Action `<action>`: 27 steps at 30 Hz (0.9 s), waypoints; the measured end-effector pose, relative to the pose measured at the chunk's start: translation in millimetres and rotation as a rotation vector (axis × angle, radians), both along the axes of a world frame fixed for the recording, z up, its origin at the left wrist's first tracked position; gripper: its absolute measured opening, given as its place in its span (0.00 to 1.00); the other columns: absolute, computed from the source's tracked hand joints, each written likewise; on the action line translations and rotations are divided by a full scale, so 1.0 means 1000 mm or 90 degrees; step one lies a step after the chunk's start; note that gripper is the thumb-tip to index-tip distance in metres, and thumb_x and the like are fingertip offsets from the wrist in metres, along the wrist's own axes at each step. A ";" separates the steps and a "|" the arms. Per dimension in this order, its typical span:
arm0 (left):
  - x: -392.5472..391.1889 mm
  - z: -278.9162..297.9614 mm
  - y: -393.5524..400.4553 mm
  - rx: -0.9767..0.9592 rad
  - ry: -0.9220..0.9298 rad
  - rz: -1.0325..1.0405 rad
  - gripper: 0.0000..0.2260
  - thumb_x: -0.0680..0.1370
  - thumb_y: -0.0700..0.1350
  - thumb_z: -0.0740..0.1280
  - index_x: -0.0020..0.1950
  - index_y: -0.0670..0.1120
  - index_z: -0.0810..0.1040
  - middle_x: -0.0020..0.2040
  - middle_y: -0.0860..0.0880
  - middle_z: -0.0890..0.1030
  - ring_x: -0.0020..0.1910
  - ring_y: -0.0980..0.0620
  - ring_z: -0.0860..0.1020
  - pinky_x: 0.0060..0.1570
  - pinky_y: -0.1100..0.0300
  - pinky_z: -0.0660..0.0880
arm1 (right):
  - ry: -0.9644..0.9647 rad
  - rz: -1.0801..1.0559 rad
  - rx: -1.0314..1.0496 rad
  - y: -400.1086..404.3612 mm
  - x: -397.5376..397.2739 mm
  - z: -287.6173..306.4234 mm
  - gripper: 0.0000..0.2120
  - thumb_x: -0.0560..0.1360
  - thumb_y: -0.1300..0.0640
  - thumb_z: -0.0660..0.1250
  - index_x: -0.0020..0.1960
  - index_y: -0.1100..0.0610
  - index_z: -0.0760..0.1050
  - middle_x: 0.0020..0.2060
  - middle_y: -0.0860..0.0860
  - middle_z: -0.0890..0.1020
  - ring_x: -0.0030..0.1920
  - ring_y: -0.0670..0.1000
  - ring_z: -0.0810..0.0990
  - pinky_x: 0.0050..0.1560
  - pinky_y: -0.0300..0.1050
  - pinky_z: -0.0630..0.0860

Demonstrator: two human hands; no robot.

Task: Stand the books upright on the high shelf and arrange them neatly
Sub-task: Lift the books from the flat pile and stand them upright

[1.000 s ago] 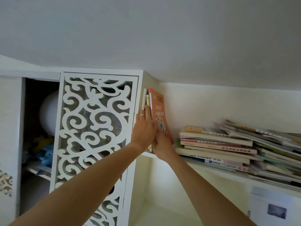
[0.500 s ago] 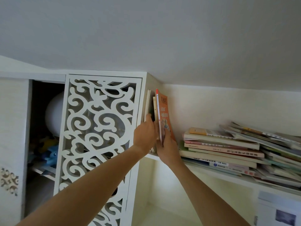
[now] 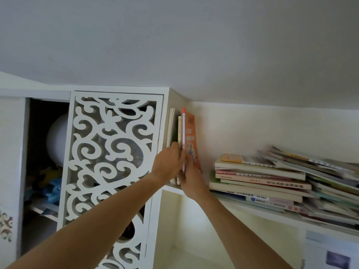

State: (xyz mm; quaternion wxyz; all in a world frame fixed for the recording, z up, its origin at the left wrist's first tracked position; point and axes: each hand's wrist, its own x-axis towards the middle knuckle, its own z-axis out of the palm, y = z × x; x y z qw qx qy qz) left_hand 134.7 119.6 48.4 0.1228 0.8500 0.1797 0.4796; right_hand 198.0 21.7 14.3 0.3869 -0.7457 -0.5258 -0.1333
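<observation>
Head view, centre of frame: orange book point(image 3: 191, 140) stands on the shelf point(image 3: 258, 212), long axis near vertical, just right of the upright books point(image 3: 173, 129) by the cabinet point(image 3: 114, 152). Right hand point(image 3: 191, 176) curled on its lower edge; left hand point(image 3: 169, 162) flat-fingered, bracing those books — holding nothing. Right of frame: stack point(image 3: 272, 177) lying flat, nearer the right hand — reach rightward next.

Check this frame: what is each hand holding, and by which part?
The right hand grips the orange book at its lower front edge. The left hand presses against the upright books beside it, low down; whether it grips them cannot be told.
</observation>
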 end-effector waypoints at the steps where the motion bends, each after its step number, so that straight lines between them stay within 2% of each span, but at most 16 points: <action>1: 0.002 -0.002 0.002 0.010 -0.027 0.027 0.17 0.86 0.59 0.56 0.60 0.46 0.72 0.54 0.48 0.84 0.46 0.47 0.85 0.47 0.51 0.84 | -0.007 -0.006 0.001 0.005 0.001 -0.001 0.39 0.84 0.55 0.64 0.84 0.53 0.41 0.78 0.55 0.65 0.75 0.54 0.70 0.73 0.49 0.69; 3: 0.005 -0.004 -0.004 0.010 -0.084 0.071 0.14 0.86 0.55 0.60 0.63 0.45 0.70 0.56 0.46 0.81 0.46 0.47 0.85 0.45 0.51 0.84 | -0.013 -0.036 -0.019 0.011 0.003 -0.001 0.36 0.83 0.57 0.65 0.84 0.56 0.47 0.77 0.57 0.66 0.75 0.57 0.69 0.73 0.43 0.69; 5: 0.011 -0.004 -0.012 0.086 -0.111 0.158 0.18 0.85 0.52 0.62 0.70 0.44 0.67 0.63 0.42 0.75 0.49 0.47 0.81 0.45 0.54 0.82 | -0.006 -0.065 -0.068 0.005 -0.002 0.005 0.29 0.83 0.62 0.64 0.81 0.63 0.57 0.76 0.61 0.68 0.75 0.60 0.69 0.59 0.24 0.68; 6: 0.012 -0.003 -0.018 0.154 -0.124 0.213 0.20 0.84 0.51 0.62 0.72 0.43 0.67 0.64 0.41 0.74 0.52 0.46 0.78 0.48 0.54 0.80 | -0.004 -0.061 -0.098 -0.001 -0.005 0.009 0.25 0.83 0.65 0.63 0.79 0.66 0.61 0.74 0.64 0.70 0.73 0.63 0.71 0.52 0.22 0.68; 8: 0.013 0.006 -0.029 0.282 -0.184 0.225 0.18 0.82 0.46 0.63 0.69 0.41 0.71 0.64 0.38 0.74 0.55 0.42 0.75 0.53 0.49 0.77 | -0.016 -0.048 -0.141 -0.017 -0.009 0.022 0.20 0.83 0.60 0.64 0.73 0.65 0.69 0.66 0.64 0.77 0.66 0.64 0.77 0.53 0.35 0.76; 9: 0.015 0.013 -0.034 0.314 -0.205 0.175 0.14 0.81 0.44 0.62 0.65 0.41 0.74 0.62 0.38 0.76 0.55 0.41 0.75 0.53 0.47 0.77 | -0.068 -0.063 -0.169 -0.032 -0.012 0.029 0.17 0.83 0.57 0.65 0.68 0.64 0.75 0.60 0.63 0.81 0.59 0.62 0.80 0.52 0.44 0.77; 10: 0.016 0.022 -0.040 0.313 -0.219 0.099 0.11 0.80 0.43 0.61 0.60 0.41 0.76 0.59 0.39 0.77 0.53 0.42 0.75 0.51 0.47 0.77 | -0.110 -0.091 -0.171 -0.047 -0.012 0.038 0.13 0.82 0.56 0.65 0.60 0.63 0.79 0.54 0.63 0.83 0.50 0.62 0.81 0.46 0.48 0.74; 12: 0.021 0.038 -0.054 0.222 -0.210 -0.060 0.11 0.80 0.44 0.58 0.53 0.41 0.79 0.53 0.42 0.78 0.50 0.44 0.75 0.49 0.47 0.76 | -0.156 -0.113 -0.051 -0.080 -0.003 0.058 0.10 0.80 0.60 0.64 0.49 0.63 0.81 0.43 0.63 0.84 0.41 0.62 0.79 0.38 0.47 0.67; 15: 0.040 0.052 -0.075 0.147 -0.124 -0.168 0.15 0.81 0.48 0.58 0.55 0.44 0.82 0.50 0.45 0.81 0.49 0.44 0.79 0.49 0.48 0.75 | -0.221 -0.178 0.144 -0.131 0.011 0.087 0.10 0.78 0.60 0.64 0.45 0.60 0.83 0.35 0.56 0.83 0.35 0.55 0.79 0.38 0.49 0.77; 17: 0.057 0.053 -0.092 0.173 0.027 -0.211 0.14 0.84 0.51 0.61 0.63 0.47 0.82 0.56 0.46 0.81 0.55 0.45 0.80 0.56 0.49 0.75 | -0.277 -0.253 0.159 -0.167 0.030 0.103 0.07 0.80 0.58 0.65 0.50 0.58 0.82 0.41 0.52 0.83 0.40 0.52 0.81 0.45 0.50 0.81; 18: 0.065 0.051 -0.101 0.187 0.109 -0.218 0.16 0.84 0.53 0.62 0.67 0.49 0.80 0.61 0.46 0.80 0.59 0.45 0.79 0.61 0.50 0.74 | -0.294 -0.309 0.119 -0.186 0.044 0.110 0.08 0.81 0.54 0.66 0.55 0.56 0.80 0.48 0.53 0.83 0.48 0.53 0.81 0.51 0.51 0.80; 20: 0.078 0.047 -0.118 0.196 0.196 -0.222 0.20 0.84 0.58 0.62 0.73 0.51 0.75 0.67 0.47 0.78 0.64 0.46 0.77 0.68 0.49 0.71 | -0.282 -0.452 -0.049 -0.223 0.071 0.118 0.22 0.80 0.43 0.67 0.68 0.53 0.74 0.66 0.56 0.76 0.66 0.58 0.74 0.65 0.55 0.73; 21: 0.083 0.044 -0.126 0.191 0.198 -0.231 0.21 0.84 0.58 0.62 0.75 0.51 0.74 0.69 0.47 0.77 0.66 0.46 0.76 0.69 0.48 0.70 | -0.248 -0.500 -0.129 -0.241 0.082 0.119 0.30 0.77 0.36 0.67 0.73 0.52 0.69 0.71 0.57 0.71 0.71 0.60 0.69 0.68 0.58 0.70; 23: 0.092 0.043 -0.140 0.164 0.172 -0.270 0.22 0.84 0.58 0.61 0.76 0.51 0.72 0.70 0.47 0.76 0.68 0.46 0.75 0.70 0.48 0.70 | -0.149 -0.492 -0.204 -0.268 0.101 0.117 0.39 0.75 0.29 0.66 0.77 0.51 0.65 0.72 0.58 0.72 0.71 0.61 0.70 0.66 0.57 0.70; 25: 0.099 0.045 -0.152 0.129 0.165 -0.318 0.23 0.85 0.58 0.61 0.78 0.51 0.70 0.71 0.47 0.76 0.68 0.47 0.74 0.70 0.52 0.69 | -0.080 -0.389 -0.195 -0.289 0.115 0.111 0.35 0.76 0.31 0.66 0.75 0.51 0.69 0.70 0.54 0.76 0.67 0.57 0.75 0.60 0.48 0.71; 27: 0.107 0.051 -0.163 0.105 0.179 -0.345 0.22 0.86 0.56 0.60 0.78 0.49 0.70 0.70 0.46 0.77 0.67 0.47 0.75 0.67 0.56 0.69 | -0.104 -0.346 -0.185 -0.308 0.122 0.112 0.28 0.77 0.36 0.69 0.72 0.50 0.74 0.67 0.50 0.80 0.64 0.53 0.78 0.58 0.44 0.70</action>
